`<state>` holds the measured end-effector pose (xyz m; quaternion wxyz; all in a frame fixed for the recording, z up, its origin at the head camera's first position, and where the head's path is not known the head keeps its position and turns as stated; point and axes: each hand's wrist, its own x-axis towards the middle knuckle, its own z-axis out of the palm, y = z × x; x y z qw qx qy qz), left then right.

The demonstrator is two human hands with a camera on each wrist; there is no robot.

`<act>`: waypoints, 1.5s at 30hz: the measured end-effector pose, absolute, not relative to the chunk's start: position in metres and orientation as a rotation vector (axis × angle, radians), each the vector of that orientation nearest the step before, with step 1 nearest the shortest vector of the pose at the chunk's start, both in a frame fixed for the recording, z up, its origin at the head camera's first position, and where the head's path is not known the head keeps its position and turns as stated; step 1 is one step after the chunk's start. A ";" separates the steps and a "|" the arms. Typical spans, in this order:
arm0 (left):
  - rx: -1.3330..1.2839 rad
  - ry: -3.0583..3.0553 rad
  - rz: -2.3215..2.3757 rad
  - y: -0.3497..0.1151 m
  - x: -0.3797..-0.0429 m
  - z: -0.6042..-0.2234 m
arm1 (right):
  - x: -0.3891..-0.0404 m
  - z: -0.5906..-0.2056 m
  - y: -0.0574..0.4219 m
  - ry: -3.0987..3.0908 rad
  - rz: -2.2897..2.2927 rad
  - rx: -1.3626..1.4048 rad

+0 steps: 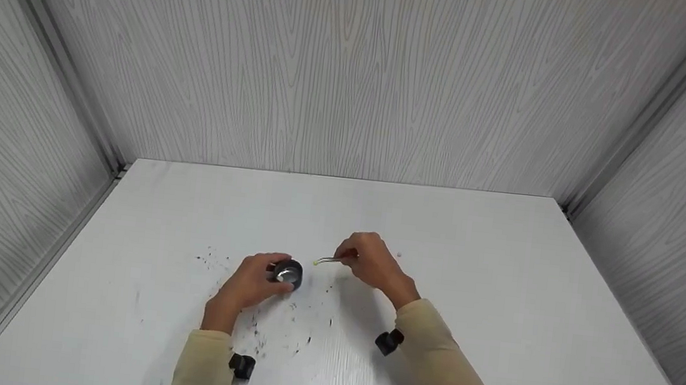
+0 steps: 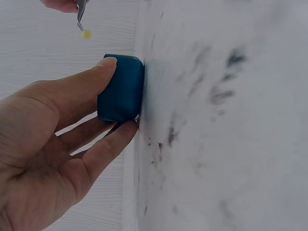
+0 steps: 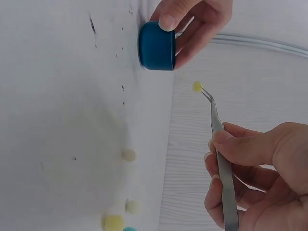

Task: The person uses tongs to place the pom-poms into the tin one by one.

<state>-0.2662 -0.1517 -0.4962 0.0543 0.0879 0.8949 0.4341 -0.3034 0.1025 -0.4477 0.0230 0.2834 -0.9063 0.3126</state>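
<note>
My left hand (image 1: 252, 280) holds a small dark teal cup (image 2: 120, 89) by its sides, thumb on one side and fingers on the other. The cup stands upright at the white table's surface, its mouth facing up in the head view; something pale shows inside. With my right hand (image 1: 373, 261) I pinch bent-tip metal tweezers (image 3: 224, 168) between thumb and fingers. A tiny yellow ball (image 3: 197, 86) sits in the tweezers' tips, raised above the table. In the head view the ball is just right of the cup, apart from its rim.
Several little balls lie on the table in the right wrist view, among them a yellow ball (image 3: 114, 222) and a blue ball (image 3: 130, 229). Dark smudges (image 1: 258, 336) mark the table (image 1: 493, 336). Grained panels (image 1: 343, 71) stand at the back and both sides.
</note>
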 end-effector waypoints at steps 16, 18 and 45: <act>0.258 2.721 1.307 -0.151 -0.269 -0.493 | -0.307 -0.444 0.068 -2.853 0.855 0.931; 0.261 2.726 1.302 -0.151 -0.269 -0.493 | -0.308 -0.446 0.063 -2.872 0.855 0.926; 0.271 2.724 1.314 -0.153 -0.267 -0.496 | -0.308 -0.463 0.043 -2.872 0.739 1.001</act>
